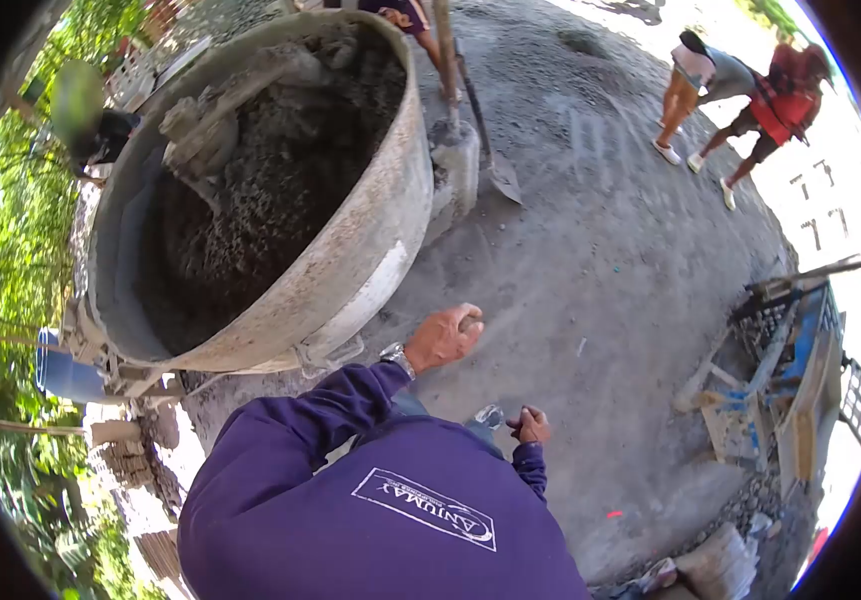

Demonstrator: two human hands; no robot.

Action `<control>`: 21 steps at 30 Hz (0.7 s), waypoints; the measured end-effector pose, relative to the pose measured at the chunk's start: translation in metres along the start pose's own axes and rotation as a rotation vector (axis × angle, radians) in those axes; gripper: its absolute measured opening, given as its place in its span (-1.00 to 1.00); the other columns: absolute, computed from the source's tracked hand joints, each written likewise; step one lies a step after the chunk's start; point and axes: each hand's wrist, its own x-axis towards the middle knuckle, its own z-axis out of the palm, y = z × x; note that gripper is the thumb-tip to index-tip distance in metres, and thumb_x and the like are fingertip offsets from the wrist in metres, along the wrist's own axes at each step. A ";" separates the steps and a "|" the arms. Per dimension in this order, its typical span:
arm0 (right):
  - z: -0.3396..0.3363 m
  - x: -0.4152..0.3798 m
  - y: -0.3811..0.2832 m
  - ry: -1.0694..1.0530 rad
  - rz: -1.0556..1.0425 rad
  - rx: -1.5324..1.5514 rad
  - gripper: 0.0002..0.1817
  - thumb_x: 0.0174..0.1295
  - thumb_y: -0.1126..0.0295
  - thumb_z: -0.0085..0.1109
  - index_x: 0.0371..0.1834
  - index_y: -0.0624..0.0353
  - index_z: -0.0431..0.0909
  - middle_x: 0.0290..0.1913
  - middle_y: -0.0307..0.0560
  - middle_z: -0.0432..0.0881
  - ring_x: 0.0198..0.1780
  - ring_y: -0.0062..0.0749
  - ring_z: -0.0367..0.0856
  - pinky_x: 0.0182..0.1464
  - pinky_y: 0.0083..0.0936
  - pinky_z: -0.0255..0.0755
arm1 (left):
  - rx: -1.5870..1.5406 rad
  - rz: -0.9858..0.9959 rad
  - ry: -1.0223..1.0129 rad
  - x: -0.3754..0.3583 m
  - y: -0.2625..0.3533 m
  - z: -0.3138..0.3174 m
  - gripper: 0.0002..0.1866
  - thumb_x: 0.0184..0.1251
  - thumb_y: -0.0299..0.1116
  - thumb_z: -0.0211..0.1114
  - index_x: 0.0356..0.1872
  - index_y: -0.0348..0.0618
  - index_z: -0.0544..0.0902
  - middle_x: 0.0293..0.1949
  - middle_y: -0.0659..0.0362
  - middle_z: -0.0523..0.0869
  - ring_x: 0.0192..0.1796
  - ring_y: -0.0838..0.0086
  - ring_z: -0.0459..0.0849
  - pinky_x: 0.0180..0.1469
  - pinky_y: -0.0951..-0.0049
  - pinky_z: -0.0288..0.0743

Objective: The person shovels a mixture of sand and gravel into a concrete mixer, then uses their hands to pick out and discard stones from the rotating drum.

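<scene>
My left hand (445, 337), with a metal watch (396, 359) on its wrist, is raised beside the mixing drum's outer wall. Its fingers curl around something small, round and greyish that I cannot identify. Lower and to the right, in front of my purple shirt (370, 530), my right hand (531, 425) is closed, thumb and fingers together. A clear, shiny object (490, 415) shows just left of its fingertips; whether they grip it is unclear. The big round drum (350, 262) holds dark wet mix (270, 180) and a caked mixing arm (200, 140).
A shovel (502, 178) stands by the drum's right side, near a person's legs (425, 40). Two people (715, 75) (785, 100) are at the upper right. A wood and metal frame (755, 400) sits right, sacks (720, 565) lower right, a blue barrel (62, 365) left.
</scene>
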 end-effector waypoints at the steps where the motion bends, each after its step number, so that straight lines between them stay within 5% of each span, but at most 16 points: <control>1: 0.028 0.005 -0.030 -0.115 -0.062 -0.106 -0.65 0.24 0.30 0.21 0.03 0.24 0.51 -0.41 -0.07 0.67 -0.46 -0.34 0.71 -0.56 -0.53 0.47 | -0.045 0.023 0.119 -0.009 0.001 -0.028 -0.58 0.37 -0.18 0.17 0.10 -0.27 0.54 -0.25 0.00 0.73 -0.21 0.33 0.70 -0.11 0.38 0.55; 5: 0.104 0.031 -0.140 -0.313 -0.124 -0.258 -0.67 0.27 0.30 0.19 0.03 0.22 0.51 -0.37 -0.08 0.68 -0.44 -0.41 0.70 -0.54 -0.62 0.45 | -0.355 -0.063 0.216 -0.061 0.004 -0.122 -0.62 0.40 -0.23 0.17 0.10 -0.27 0.55 -0.27 0.04 0.73 -0.24 0.42 0.69 -0.15 0.44 0.54; 12: 0.273 -0.001 -0.291 -0.273 -0.555 -0.263 -0.74 0.32 0.29 0.17 -0.08 0.24 0.60 -0.38 -0.10 0.68 -0.49 -0.52 0.60 -0.45 -0.65 0.37 | -0.270 -0.108 0.370 -0.157 -0.055 -0.273 -0.70 0.38 -0.29 0.26 0.01 -0.25 0.62 -0.32 0.09 0.74 -0.25 0.46 0.73 -0.20 0.48 0.57; 17: 0.408 -0.102 -0.317 -0.417 -0.968 -0.357 -0.73 0.34 0.32 0.16 -0.06 0.29 0.61 -0.33 -0.06 0.69 -0.36 -0.49 0.65 -0.32 -0.60 0.47 | 0.202 -0.393 0.811 -0.208 -0.147 -0.390 -0.69 0.36 -0.25 0.26 -0.02 -0.25 0.62 -0.40 0.06 0.72 -0.37 0.48 0.67 -0.24 0.45 0.53; 21: 0.480 -0.138 -0.291 -0.663 -1.170 -0.410 -0.76 0.31 0.34 0.20 -0.09 0.27 0.63 -0.32 -0.07 0.71 -0.31 -0.47 0.68 -0.26 -0.53 0.52 | 0.377 -0.681 0.623 -0.211 -0.232 -0.442 -0.65 0.30 -0.18 0.25 -0.04 -0.22 0.64 -0.29 -0.06 0.74 -0.25 0.22 0.74 -0.16 0.30 0.55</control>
